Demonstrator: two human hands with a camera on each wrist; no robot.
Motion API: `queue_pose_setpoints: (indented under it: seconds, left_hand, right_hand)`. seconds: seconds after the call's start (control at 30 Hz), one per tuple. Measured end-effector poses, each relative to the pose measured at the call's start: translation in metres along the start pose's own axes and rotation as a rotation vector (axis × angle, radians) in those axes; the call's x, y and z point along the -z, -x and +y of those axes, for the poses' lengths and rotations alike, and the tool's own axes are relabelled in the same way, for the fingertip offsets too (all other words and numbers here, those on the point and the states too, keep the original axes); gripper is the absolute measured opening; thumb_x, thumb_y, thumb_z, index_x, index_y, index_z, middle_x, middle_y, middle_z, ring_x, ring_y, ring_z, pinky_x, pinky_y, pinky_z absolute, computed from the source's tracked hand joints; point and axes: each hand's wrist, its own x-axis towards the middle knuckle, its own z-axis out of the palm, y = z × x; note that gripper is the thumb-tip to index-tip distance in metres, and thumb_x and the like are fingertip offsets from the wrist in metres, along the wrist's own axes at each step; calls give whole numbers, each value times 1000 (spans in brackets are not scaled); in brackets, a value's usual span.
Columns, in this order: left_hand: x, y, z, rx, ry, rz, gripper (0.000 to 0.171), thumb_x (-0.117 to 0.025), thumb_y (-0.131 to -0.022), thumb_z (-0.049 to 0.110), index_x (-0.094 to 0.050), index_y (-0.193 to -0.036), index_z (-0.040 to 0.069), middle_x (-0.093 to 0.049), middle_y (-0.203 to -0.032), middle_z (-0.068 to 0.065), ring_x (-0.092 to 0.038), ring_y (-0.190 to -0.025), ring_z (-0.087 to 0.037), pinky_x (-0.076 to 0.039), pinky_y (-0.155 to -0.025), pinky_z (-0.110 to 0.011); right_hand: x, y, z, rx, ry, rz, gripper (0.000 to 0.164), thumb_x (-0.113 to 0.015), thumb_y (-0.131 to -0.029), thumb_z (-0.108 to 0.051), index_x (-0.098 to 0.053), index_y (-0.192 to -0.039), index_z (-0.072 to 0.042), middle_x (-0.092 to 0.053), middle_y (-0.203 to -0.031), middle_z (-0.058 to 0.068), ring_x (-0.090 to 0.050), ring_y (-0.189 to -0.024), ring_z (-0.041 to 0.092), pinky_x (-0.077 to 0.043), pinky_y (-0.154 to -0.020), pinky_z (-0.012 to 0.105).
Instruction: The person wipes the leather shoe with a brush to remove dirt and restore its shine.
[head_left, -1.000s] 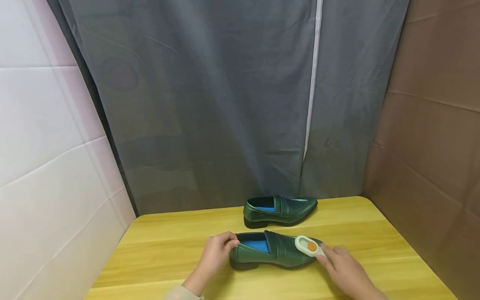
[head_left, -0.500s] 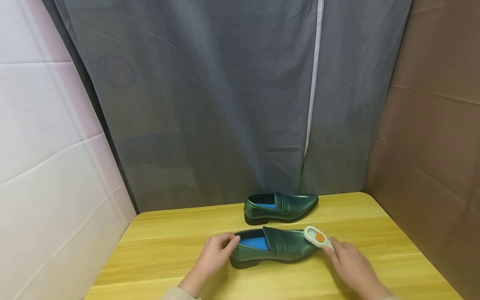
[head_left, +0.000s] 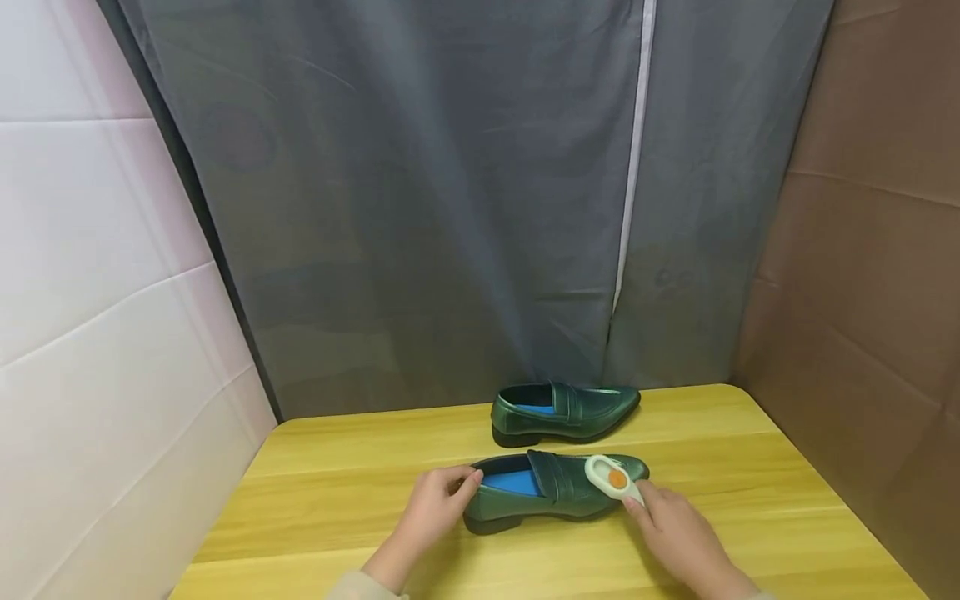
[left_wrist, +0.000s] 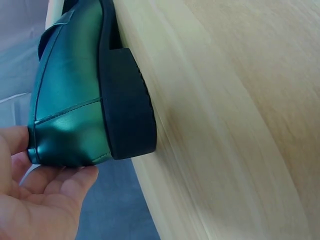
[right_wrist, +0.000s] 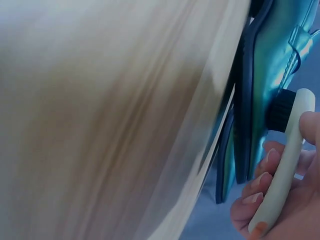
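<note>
A dark green loafer (head_left: 570, 500) with a blue insole stands on the table, toe to the right. My left hand (head_left: 437, 508) pinches the rim at its heel; in the left wrist view thumb and fingers hold the back of the shoe (left_wrist: 70, 120) above its black heel block. My right hand (head_left: 678, 533) grips a pale shoe brush (head_left: 611, 477) with an orange spot. Seen from the right wrist, the dark bristles (right_wrist: 281, 111) touch the loafer's upper, with the fingers wrapped round the handle (right_wrist: 280, 185).
A matching green loafer (head_left: 562, 414) stands behind, near the table's back edge. The yellow wood-grain table (head_left: 345, 492) reaches a grey curtain (head_left: 420, 208) at the back. A white panel (head_left: 112, 275) is on the left, a brown one (head_left: 862, 250) on the right.
My right hand has moved the brush along the loafer's front, first rightward towards the toe, then back left. The left hand stays at the heel.
</note>
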Motion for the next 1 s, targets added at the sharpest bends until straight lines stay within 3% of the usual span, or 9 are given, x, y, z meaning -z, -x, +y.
queue_pose_setpoints:
  seconds: [0.17,0.3,0.4,0.57,0.7,0.8,1.0]
  left_hand:
    - [-1,-1,0,-2,2,6,25,-62,-102,32,-79,-97,15,-74,-88,6,-55,-73,-4,-48,-65,-20]
    - [-2,0,-1,-13,3,3,27,-62,-102,35,-79,-100,15,-77,-96,2,-65,-84,-6,-55,-72,-24]
    - [-2,0,-2,-19,0,-3,29,-61,-102,37,-79,-103,14,-78,-102,0,-69,-93,-11,-58,-75,-27]
    - [-3,0,-2,-14,14,-11,29,-61,-102,37,-79,-102,14,-78,-100,0,-69,-90,-12,-58,-74,-27]
    - [-2,0,-3,-19,18,-12,29,-61,-102,37,-79,-102,13,-78,-103,-2,-72,-99,-20,-61,-81,-35]
    - [-2,0,-3,-25,13,-8,30,-61,-102,37,-79,-101,14,-78,-106,-2,-72,-107,-24,-61,-85,-40]
    - [-1,1,-4,-38,4,10,28,-61,-102,37,-79,-99,15,-78,-102,0,-72,-103,-21,-61,-85,-39]
  right_hand:
    - [-5,0,-8,12,-49,-4,22,-55,-104,-37,-63,-110,-17,-64,-89,-5,-63,-87,16,-53,-75,43]
    - [-9,2,-14,10,-87,-18,26,-54,-105,-36,-64,-117,-16,-66,-93,-4,-65,-92,18,-54,-81,45]
    - [-9,2,-16,8,-110,-27,29,-52,-106,-40,-64,-118,-16,-65,-94,-5,-63,-93,16,-53,-81,44]
    - [-10,2,-17,11,-130,-25,28,-51,-106,-40,-63,-117,-17,-63,-91,-6,-61,-90,13,-53,-80,42]
    - [-10,2,-17,4,-145,-35,26,-50,-106,-40,-62,-115,-18,-59,-86,-7,-57,-85,11,-51,-77,39]
    - [-10,3,-19,-7,-159,-29,30,-49,-107,-41,-63,-117,-16,-62,-90,-6,-60,-89,12,-52,-79,41]
    - [-11,6,-27,-10,-175,-3,29,-50,-107,-37,-64,-118,-14,-69,-98,-1,-66,-98,22,-54,-86,49]
